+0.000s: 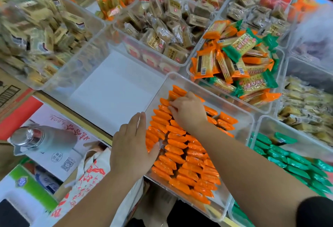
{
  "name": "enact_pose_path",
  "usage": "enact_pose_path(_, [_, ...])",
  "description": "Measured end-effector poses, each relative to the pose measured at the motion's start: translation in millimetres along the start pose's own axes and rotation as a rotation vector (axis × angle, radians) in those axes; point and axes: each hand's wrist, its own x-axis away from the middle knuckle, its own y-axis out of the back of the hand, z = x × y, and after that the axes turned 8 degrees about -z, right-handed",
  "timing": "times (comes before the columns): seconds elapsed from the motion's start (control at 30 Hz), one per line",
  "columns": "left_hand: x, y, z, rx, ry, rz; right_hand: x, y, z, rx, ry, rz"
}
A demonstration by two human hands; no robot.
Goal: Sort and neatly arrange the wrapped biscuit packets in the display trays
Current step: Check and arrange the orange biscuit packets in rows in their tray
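A clear plastic tray (239, 129) in front of me holds rows of orange-wrapped biscuit packets (182, 156) standing on edge. My left hand (132, 147) lies flat against the tray's left wall, fingers straight, thumb over the rim touching the packets. My right hand (187, 111) reaches into the tray and its fingertips pinch an orange packet (164, 101) near the far end of the left row. A tray behind it to the right (268, 108) holds a loose heap of mixed orange and green packets (239, 64). Green packets (288, 160) stand in rows in the tray at right.
An empty clear tray (115, 89) sits left of the orange one. Trays of brown and beige wrapped biscuits (162, 26) fill the back and the left. Yellowish packets (306, 107) lie at far right. Cardboard boxes, a metal flask (36, 140) and a printed bag (86, 176) sit below left.
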Motion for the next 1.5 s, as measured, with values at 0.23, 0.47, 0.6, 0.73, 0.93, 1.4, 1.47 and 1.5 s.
enact_pose_path(0.23, [0.6, -0.9, 1.3, -0.002, -0.002, 0.002, -10.1, 12.9, -8.5, -0.06, -0.118, -0.055])
enact_pose_path(0.47, [0.1, -2.4, 1.3, -0.002, -0.002, 0.0, -25.7, 11.0, -2.3, 0.196, -0.199, 0.024])
enact_pose_path(0.6, [1.0, -4.5, 2.2, -0.001, 0.005, -0.024, -22.5, 13.9, -0.2, 0.088, -0.211, -0.04])
enact_pose_path(0.73, [0.4, -1.5, 0.8, 0.019, 0.004, 0.009, -14.9, 34.5, 0.4, -0.106, -0.233, -0.14])
enact_pose_path(0.93, [1.7, 6.8, -2.5, 0.034, 0.007, 0.02, 27.1, 89.1, 0.6, -0.448, -0.348, -0.312])
enact_pose_path(1.4, [92.3, 110.7, -47.5, 1.424, 0.484, 0.002, 181.6, 183.4, 57.0, -1.292, -0.635, -0.122])
enact_pose_path(1.47, [111.4, 126.7, -47.5, 1.481, 0.514, -0.068, 195.8, 189.4, 62.3, -1.399, -0.662, -0.083])
enact_pose_path(1.5, [119.9, 134.4, -45.6, 1.506, 0.542, -0.102, 201.6, 191.2, 64.7, -1.458, -0.689, -0.062])
